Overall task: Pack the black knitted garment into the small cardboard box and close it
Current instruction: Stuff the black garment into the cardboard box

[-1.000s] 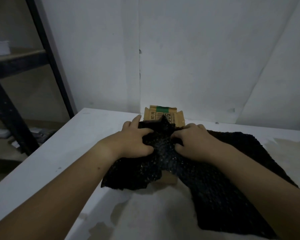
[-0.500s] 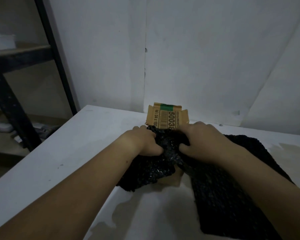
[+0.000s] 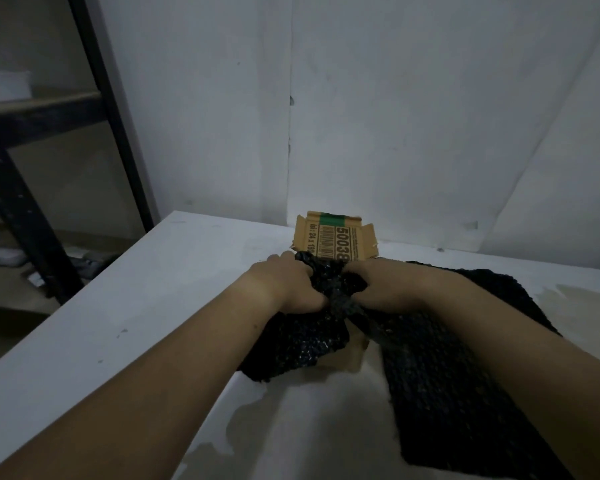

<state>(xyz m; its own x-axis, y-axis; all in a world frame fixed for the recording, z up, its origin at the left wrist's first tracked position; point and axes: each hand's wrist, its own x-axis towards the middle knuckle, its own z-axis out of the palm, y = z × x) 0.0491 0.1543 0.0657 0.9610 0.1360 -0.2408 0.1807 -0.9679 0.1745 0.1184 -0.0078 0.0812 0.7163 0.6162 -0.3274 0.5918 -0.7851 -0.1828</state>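
Note:
The small cardboard box (image 3: pixel 336 239) stands in the middle of the white table, its printed back flap raised behind my hands; most of the box is hidden under cloth. The black knitted garment (image 3: pixel 437 375) is bunched over the box and spreads out to the right and toward me. My left hand (image 3: pixel 288 287) and my right hand (image 3: pixel 388 285) sit side by side over the box, both clenched on the bunched knit, with their fingers dug into it. A bit of the box's front wall shows below the bunch.
The white table (image 3: pixel 136 323) has worn, stained patches near me and at the right. A white wall runs close behind the box. A dark metal shelf rack (image 3: pixel 32 209) stands off the table's left edge, with clutter on the floor below it.
Both hands have gathered the garment tighter and pushed it forward and down at the box. The loose left part of the knit has shrunk inward, and more of the back flap shows.

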